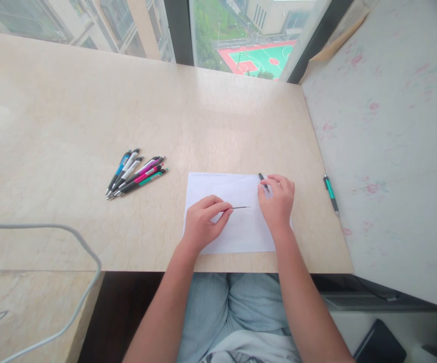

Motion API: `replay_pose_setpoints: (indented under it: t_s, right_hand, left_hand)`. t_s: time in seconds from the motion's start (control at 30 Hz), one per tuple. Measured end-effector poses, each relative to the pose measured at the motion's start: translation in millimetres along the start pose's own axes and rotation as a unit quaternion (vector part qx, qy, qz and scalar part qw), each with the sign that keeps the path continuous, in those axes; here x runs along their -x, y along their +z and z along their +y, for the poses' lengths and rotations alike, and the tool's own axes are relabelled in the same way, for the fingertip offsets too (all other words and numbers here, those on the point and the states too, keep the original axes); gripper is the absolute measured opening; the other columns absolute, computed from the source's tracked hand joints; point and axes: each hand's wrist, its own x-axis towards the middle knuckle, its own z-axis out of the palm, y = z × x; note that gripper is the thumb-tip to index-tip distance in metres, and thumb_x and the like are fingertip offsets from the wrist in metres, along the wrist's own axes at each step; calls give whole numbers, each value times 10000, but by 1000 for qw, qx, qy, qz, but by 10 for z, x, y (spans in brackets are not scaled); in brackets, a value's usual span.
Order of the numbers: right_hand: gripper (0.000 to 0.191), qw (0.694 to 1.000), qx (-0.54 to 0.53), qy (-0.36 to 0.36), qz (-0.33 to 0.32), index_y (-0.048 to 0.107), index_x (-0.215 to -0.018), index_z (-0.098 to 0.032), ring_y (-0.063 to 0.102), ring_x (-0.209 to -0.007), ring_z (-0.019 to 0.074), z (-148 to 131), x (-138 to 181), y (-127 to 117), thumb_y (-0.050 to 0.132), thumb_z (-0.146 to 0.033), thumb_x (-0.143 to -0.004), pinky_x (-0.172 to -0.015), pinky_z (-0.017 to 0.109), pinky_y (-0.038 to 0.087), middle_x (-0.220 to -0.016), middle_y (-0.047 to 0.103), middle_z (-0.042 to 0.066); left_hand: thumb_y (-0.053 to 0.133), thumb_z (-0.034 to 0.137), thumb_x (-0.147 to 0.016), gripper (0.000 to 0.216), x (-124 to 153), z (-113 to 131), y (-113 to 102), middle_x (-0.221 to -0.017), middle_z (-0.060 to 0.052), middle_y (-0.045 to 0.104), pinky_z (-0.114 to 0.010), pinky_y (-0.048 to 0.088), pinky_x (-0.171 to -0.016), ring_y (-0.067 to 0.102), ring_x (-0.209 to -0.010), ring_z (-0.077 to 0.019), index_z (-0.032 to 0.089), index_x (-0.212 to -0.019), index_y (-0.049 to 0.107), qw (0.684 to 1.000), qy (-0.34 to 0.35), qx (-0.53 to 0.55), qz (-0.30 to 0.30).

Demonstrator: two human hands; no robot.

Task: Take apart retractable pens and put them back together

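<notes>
A white sheet of paper (237, 201) lies on the beige stone counter (127, 111) in front of me. My left hand (203, 222) rests on the sheet and pinches a thin dark pen refill (241, 207) that points right. My right hand (277, 199) is closed around a dark pen barrel (262, 180), whose tip sticks out toward the far left of the hand. The two hands are a short gap apart over the paper.
Several click pens (137, 172) in blue, white, pink and green lie bunched to the left. One green pen (331, 194) lies at the counter's right edge beside a flowered wall. A grey cable (86, 252) loops at the lower left. Windows run behind.
</notes>
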Motion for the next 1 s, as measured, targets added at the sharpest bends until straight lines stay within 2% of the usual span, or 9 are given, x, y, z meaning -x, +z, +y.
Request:
replay_pose_setpoints:
  t_s: [0.13,0.23,0.3,0.37,0.43,0.57,0.8,0.9,1.0]
  right_hand:
    - [135,1000,-26,15,-2,699,-960,-193,578,-1074,276,-17,-44,6,616,-216,-855,-967,477,484,-1089,680,121]
    - [164,993,-109,43,-19,689,-1007,-203,623,-1015,255,-91,29,-113,588,-269,-896,-897,449,525,-1057,706,105]
    - [186,972,-205,85,-76,681,-1032,-220,663,-886,215,-186,125,-212,567,-327,-931,-796,395,560,-1009,724,79]
    - [231,939,-297,117,-129,657,-1115,-233,681,-831,188,-294,227,-298,532,-351,-961,-772,369,574,-1012,730,67]
    - [208,929,-319,95,-163,668,-1095,-238,680,-801,180,-384,306,-358,560,-341,-950,-757,354,574,-976,734,56]
    - [104,949,-252,17,-190,696,-927,-239,638,-730,163,-434,354,-410,593,-256,-931,-722,327,546,-874,731,26]
    - [131,951,-147,-69,-262,667,-912,-220,634,-838,193,-150,252,-552,542,-208,-950,-784,352,513,-894,710,44]
    - [121,969,-106,-64,-216,664,-885,-222,626,-870,208,51,210,-662,554,-227,-936,-790,365,513,-909,704,49]
    - [108,987,-66,-17,-144,678,-866,-221,612,-829,209,176,229,-699,583,-248,-908,-733,356,514,-885,693,49]
  left_hand:
    - [655,179,-870,86,-1,1,-5,-832,-36,694,-274,520,-687,649,-757,-147,210,-923,716,1000,5,-4,6]
    - [654,177,-870,91,-8,4,-8,-834,-36,698,-278,524,-693,650,-759,-148,211,-927,716,1000,15,-9,5]
    - [650,182,-873,94,-12,3,-7,-832,-39,698,-280,525,-690,647,-753,-149,211,-930,718,1000,21,-14,0]
    - [652,188,-872,99,-13,2,-3,-829,-41,698,-281,525,-683,647,-748,-150,211,-939,721,1000,23,-18,-6]
    - [660,195,-868,102,-14,3,0,-827,-41,698,-279,525,-677,648,-743,-151,211,-946,723,1000,22,-18,-12]
    - [661,212,-871,95,-13,8,-1,-826,-38,705,-276,527,-671,653,-734,-149,216,-937,728,999,26,-18,-24]
    - [656,244,-881,89,-5,-18,1,-823,-34,721,-273,528,-675,663,-743,-149,219,-914,735,998,26,-38,-51]
    - [642,244,-891,94,-12,-18,5,-824,-38,723,-277,534,-684,671,-753,-151,212,-906,730,999,1,-40,-11]
    - [641,241,-896,89,-24,-4,5,-808,-35,719,-283,534,-691,672,-755,-152,205,-903,722,998,-28,-46,24]
